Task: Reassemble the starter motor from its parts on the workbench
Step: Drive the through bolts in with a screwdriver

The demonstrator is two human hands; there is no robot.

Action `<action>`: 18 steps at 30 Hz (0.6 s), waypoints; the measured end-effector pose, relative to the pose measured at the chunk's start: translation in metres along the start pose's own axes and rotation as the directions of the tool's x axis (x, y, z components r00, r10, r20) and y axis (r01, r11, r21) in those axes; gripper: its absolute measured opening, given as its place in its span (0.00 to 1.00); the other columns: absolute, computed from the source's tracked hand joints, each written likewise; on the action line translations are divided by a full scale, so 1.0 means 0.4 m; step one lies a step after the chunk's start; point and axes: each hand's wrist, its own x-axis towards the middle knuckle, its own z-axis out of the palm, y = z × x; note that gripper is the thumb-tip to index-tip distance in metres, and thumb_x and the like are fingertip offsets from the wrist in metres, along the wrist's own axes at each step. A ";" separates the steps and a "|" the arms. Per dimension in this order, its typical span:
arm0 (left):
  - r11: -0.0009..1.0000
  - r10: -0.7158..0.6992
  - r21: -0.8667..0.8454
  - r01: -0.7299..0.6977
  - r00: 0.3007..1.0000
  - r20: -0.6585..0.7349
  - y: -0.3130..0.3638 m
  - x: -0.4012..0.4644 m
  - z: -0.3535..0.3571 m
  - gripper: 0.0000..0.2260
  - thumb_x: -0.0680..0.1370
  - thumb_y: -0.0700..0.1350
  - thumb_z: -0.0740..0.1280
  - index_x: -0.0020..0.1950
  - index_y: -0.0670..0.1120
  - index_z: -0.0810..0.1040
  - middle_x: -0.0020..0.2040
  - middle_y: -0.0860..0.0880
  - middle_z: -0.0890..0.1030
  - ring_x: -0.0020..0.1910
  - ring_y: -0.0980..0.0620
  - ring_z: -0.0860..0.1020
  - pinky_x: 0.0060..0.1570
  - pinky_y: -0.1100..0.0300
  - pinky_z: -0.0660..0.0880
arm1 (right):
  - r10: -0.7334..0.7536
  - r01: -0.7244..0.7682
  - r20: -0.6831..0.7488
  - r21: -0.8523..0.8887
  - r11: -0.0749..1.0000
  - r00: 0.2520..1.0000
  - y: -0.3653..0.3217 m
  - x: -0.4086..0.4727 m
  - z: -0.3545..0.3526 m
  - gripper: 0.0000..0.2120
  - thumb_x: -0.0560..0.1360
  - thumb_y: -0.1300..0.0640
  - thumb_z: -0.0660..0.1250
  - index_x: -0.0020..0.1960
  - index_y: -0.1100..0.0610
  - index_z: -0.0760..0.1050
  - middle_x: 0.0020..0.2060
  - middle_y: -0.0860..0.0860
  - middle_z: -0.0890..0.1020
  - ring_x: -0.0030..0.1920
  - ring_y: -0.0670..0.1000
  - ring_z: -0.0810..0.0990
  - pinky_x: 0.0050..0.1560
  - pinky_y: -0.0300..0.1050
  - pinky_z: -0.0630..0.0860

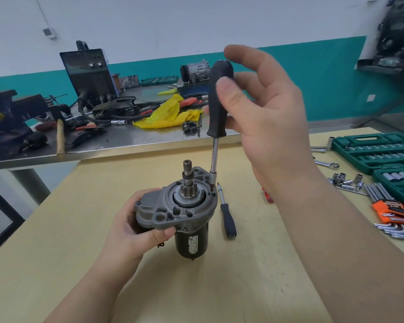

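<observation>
Now I am working on the starter motor (184, 213), which is standing upright on the wooden tabletop (243, 276) with its pinion shaft pointing up. My left hand (135, 227) is gripping the side of the grey front housing to keep the motor from turning. My right hand (264, 113) is holding the black handle of the screwdriver (217, 106) loosely, thumb and fingers only lightly curled around it, as if I am changing my grip between two turns. The tip of the tool is sitting on a screw at the right edge of the housing.

I am judging that the task is quite far along: the body, the housing and the pinion are already together as one piece. What is remaining seems to be the tightening of this screw, and maybe of others that I cannot see well. A second screwdriver (226, 215) is lying just beside the motor, and the socket set (369, 150) and hex keys (390, 210) are waiting on the right.
</observation>
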 end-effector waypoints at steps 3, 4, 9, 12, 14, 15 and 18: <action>1.000 0.004 -0.007 -0.004 1.000 0.001 0.001 -0.001 -0.001 0.38 0.62 0.59 0.88 0.68 0.50 0.80 0.58 0.41 0.86 0.53 0.42 0.85 0.41 0.50 0.81 | -0.050 0.048 -0.021 -0.077 0.996 0.999 0.001 0.001 0.001 0.16 0.82 0.63 0.71 0.66 0.49 0.78 0.49 0.56 0.83 0.45 0.51 0.84 0.45 0.45 0.85; 1.000 0.007 -0.007 -0.007 1.000 0.003 0.001 -0.001 -0.001 0.38 0.62 0.59 0.88 0.68 0.50 0.80 0.58 0.41 0.86 0.53 0.42 0.85 0.41 0.50 0.81 | -0.044 0.042 -0.020 -0.070 0.997 0.999 0.002 0.002 0.002 0.15 0.82 0.62 0.71 0.66 0.49 0.79 0.49 0.55 0.84 0.46 0.50 0.84 0.46 0.47 0.85; 1.000 0.016 -0.009 -0.016 1.000 0.011 0.002 0.000 0.004 0.37 0.63 0.59 0.87 0.69 0.50 0.80 0.60 0.42 0.86 0.56 0.44 0.86 0.44 0.54 0.84 | 0.030 -0.031 0.023 0.039 0.999 0.999 0.004 -0.002 -0.001 0.14 0.87 0.62 0.61 0.68 0.52 0.79 0.56 0.63 0.84 0.48 0.59 0.88 0.52 0.61 0.87; 1.000 0.017 -0.013 -0.017 1.000 0.011 0.002 0.000 0.004 0.37 0.64 0.58 0.87 0.69 0.50 0.80 0.60 0.42 0.86 0.56 0.44 0.86 0.45 0.54 0.84 | 0.008 -0.008 0.030 -0.001 1.000 1.000 0.000 -0.003 0.000 0.14 0.86 0.63 0.63 0.69 0.51 0.78 0.53 0.60 0.84 0.45 0.56 0.87 0.48 0.59 0.87; 1.000 0.020 -0.016 -0.019 1.000 0.013 0.001 0.000 0.003 0.37 0.64 0.58 0.87 0.69 0.50 0.80 0.61 0.42 0.86 0.58 0.42 0.85 0.48 0.53 0.84 | -0.018 0.019 0.010 -0.044 0.999 1.000 0.003 -0.001 0.002 0.15 0.84 0.62 0.68 0.67 0.48 0.78 0.51 0.59 0.83 0.46 0.57 0.86 0.49 0.59 0.87; 1.000 0.020 -0.017 -0.020 1.000 0.014 0.000 0.001 0.002 0.37 0.64 0.58 0.87 0.69 0.50 0.80 0.61 0.41 0.86 0.58 0.41 0.85 0.49 0.52 0.84 | -0.027 0.027 -0.001 -0.062 0.998 1.000 0.004 0.000 0.003 0.16 0.83 0.62 0.70 0.66 0.47 0.78 0.49 0.57 0.84 0.46 0.57 0.85 0.50 0.59 0.87; 1.000 0.021 -0.022 -0.021 1.000 0.015 -0.001 0.003 0.004 0.37 0.64 0.58 0.87 0.69 0.50 0.80 0.61 0.41 0.86 0.59 0.39 0.85 0.50 0.49 0.84 | -0.016 0.016 0.000 -0.024 1.000 1.000 0.006 0.002 0.004 0.13 0.84 0.60 0.69 0.65 0.47 0.81 0.47 0.52 0.84 0.52 0.59 0.85 0.55 0.64 0.85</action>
